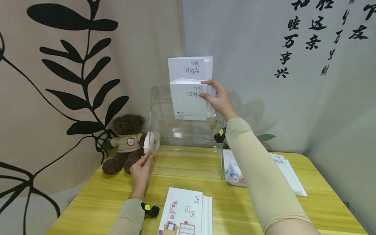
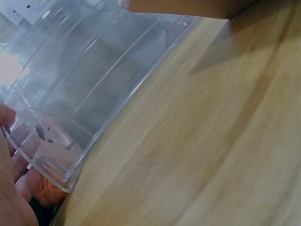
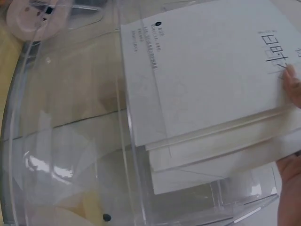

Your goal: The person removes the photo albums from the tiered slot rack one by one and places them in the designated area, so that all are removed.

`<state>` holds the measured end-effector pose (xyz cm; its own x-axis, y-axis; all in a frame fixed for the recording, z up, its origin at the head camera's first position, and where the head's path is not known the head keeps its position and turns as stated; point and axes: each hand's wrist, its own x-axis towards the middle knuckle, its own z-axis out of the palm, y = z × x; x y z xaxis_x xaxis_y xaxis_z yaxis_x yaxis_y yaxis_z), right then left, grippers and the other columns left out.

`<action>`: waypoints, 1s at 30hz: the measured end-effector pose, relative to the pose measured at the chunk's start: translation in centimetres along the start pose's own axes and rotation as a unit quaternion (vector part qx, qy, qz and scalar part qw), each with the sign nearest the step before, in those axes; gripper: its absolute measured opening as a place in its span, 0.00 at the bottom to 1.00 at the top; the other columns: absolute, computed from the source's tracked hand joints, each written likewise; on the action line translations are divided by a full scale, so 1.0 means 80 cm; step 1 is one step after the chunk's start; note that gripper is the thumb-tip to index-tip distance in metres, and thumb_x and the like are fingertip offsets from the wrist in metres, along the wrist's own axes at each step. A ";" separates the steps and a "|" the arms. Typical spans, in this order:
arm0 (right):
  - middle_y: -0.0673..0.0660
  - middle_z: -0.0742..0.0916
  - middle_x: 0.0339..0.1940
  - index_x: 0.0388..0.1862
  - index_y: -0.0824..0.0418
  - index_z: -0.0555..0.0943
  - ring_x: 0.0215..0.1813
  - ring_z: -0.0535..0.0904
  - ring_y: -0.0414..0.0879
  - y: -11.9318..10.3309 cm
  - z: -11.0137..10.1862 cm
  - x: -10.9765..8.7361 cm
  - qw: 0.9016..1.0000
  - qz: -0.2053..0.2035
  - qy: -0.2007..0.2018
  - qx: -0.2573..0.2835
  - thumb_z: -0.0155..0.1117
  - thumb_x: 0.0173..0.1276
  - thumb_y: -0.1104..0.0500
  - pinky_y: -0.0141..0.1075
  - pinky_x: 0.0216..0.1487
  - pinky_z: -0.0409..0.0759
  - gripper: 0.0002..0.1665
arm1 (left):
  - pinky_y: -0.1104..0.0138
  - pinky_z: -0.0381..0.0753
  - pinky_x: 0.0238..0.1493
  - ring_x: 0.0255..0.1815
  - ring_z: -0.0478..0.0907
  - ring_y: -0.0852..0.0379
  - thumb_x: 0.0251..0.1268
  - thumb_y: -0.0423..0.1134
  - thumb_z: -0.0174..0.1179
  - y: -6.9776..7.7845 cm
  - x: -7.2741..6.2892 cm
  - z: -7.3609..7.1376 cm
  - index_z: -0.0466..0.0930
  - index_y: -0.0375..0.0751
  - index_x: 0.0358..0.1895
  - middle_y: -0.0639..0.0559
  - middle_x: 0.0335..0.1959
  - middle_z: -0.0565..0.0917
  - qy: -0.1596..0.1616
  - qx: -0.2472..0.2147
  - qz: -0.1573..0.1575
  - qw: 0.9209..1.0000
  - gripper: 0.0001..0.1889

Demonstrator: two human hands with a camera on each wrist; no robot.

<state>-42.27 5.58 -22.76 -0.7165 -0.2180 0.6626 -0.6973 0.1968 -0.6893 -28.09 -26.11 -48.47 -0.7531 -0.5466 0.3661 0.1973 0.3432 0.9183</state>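
A clear acrylic rack (image 1: 188, 125) with tiers stands on the wooden table. My right hand (image 1: 218, 98) grips the upper right edge of several white books (image 1: 188, 104) with dark lettering, thumb on the front cover. They stand upright in the upper tier, and their lower edges show behind clear plastic in the right wrist view (image 3: 188, 84). Behind them stand taller white books (image 1: 177, 68). At the rack's lower left, my left hand (image 1: 142, 169) holds its side edge; in the left wrist view thumb and fingers (image 2: 30, 181) lie on either side of the plastic.
A brown teddy bear (image 1: 126, 145) sits left of the rack, beside a pale round object (image 1: 150, 142). Illustrated books (image 1: 182, 209) lie at the table's front. More books (image 1: 233, 168) lie to the right, partly hidden by my right sleeve. A patterned wall rises behind.
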 end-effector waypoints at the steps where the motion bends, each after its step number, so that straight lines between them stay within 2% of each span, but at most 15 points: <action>1: 0.51 0.88 0.52 0.57 0.48 0.82 0.46 0.87 0.47 0.000 0.000 -0.003 1.000 -0.010 0.000 -0.011 0.77 0.62 0.60 0.41 0.41 0.86 0.25 | 0.80 0.79 0.38 0.46 0.85 0.63 0.67 0.52 0.68 -0.001 0.000 0.000 0.89 0.60 0.51 0.57 0.47 0.89 0.001 -0.002 0.002 1.000 0.12; 6: 0.50 0.89 0.51 0.56 0.48 0.82 0.43 0.87 0.42 -0.003 -0.001 -0.015 0.994 -0.071 0.007 -0.078 0.78 0.62 0.56 0.37 0.41 0.82 0.23 | 0.80 0.79 0.37 0.42 0.85 0.66 0.67 0.50 0.68 -0.003 -0.001 0.002 0.90 0.59 0.51 0.57 0.45 0.89 0.011 0.003 0.008 1.000 0.12; 8: 0.50 0.89 0.53 0.57 0.47 0.83 0.46 0.86 0.41 -0.003 -0.001 -0.018 0.992 -0.093 0.011 -0.089 0.78 0.61 0.56 0.37 0.47 0.80 0.24 | 0.80 0.79 0.37 0.43 0.85 0.65 0.67 0.49 0.68 -0.004 -0.002 0.002 0.90 0.59 0.51 0.57 0.45 0.89 0.013 0.003 0.010 1.000 0.12; 12: 0.49 0.88 0.54 0.59 0.47 0.85 0.49 0.86 0.41 -0.001 -0.002 -0.023 0.988 -0.135 0.017 -0.079 0.78 0.61 0.58 0.36 0.53 0.79 0.26 | 0.81 0.79 0.40 0.48 0.85 0.61 0.67 0.49 0.68 -0.003 -0.002 0.002 0.89 0.59 0.52 0.57 0.46 0.89 0.015 -0.002 0.013 1.000 0.12; 15: 0.49 0.89 0.53 0.58 0.50 0.86 0.51 0.86 0.43 -0.004 -0.002 -0.027 0.983 -0.172 0.023 -0.068 0.78 0.59 0.61 0.34 0.49 0.79 0.26 | 0.81 0.78 0.41 0.50 0.85 0.58 0.68 0.50 0.67 0.000 -0.002 0.001 0.89 0.58 0.53 0.57 0.47 0.89 0.014 -0.006 0.016 1.000 0.13; 16: 0.48 0.89 0.53 0.58 0.51 0.86 0.49 0.86 0.43 -0.004 -0.001 -0.027 0.980 -0.184 0.024 -0.069 0.78 0.59 0.62 0.33 0.47 0.78 0.26 | 0.79 0.80 0.44 0.51 0.85 0.58 0.68 0.51 0.67 0.000 -0.002 0.000 0.88 0.58 0.53 0.58 0.47 0.89 0.010 -0.006 0.014 1.000 0.13; 19: 0.49 0.89 0.54 0.56 0.56 0.87 0.53 0.85 0.45 -0.003 0.001 -0.028 0.968 -0.238 0.032 -0.074 0.79 0.57 0.64 0.32 0.53 0.78 0.26 | 0.69 0.82 0.50 0.54 0.83 0.58 0.69 0.51 0.66 0.002 -0.001 -0.001 0.88 0.58 0.55 0.58 0.50 0.88 -0.001 -0.006 0.012 1.000 0.14; 22: 0.51 0.89 0.54 0.55 0.58 0.86 0.54 0.86 0.47 -0.001 0.003 -0.029 0.951 -0.295 0.031 -0.089 0.79 0.56 0.65 0.34 0.58 0.79 0.26 | 0.61 0.82 0.54 0.56 0.82 0.58 0.69 0.52 0.66 0.004 0.000 -0.001 0.87 0.58 0.56 0.58 0.51 0.87 -0.006 -0.003 0.008 1.000 0.15; 25: 0.52 0.89 0.52 0.55 0.59 0.86 0.53 0.86 0.47 -0.008 0.007 -0.033 0.931 -0.349 0.018 -0.107 0.79 0.56 0.66 0.35 0.56 0.81 0.26 | 0.68 0.82 0.50 0.54 0.84 0.59 0.68 0.52 0.67 0.002 0.001 -0.001 0.88 0.59 0.54 0.58 0.49 0.88 0.002 0.004 0.007 1.000 0.14; 30: 0.53 0.89 0.51 0.57 0.57 0.86 0.47 0.87 0.45 -0.029 0.019 -0.038 0.907 -0.398 -0.033 -0.132 0.76 0.60 0.67 0.32 0.41 0.81 0.24 | 0.82 0.77 0.42 0.50 0.85 0.58 0.67 0.49 0.68 -0.001 0.003 0.000 0.89 0.58 0.52 0.57 0.47 0.89 0.011 0.018 0.020 1.000 0.12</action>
<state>-38.47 4.37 -23.63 0.0135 -0.4464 0.8947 -0.9801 0.1714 0.1004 -28.28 -26.22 -48.46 -0.7311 -0.5482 0.4062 0.2042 0.3922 0.8969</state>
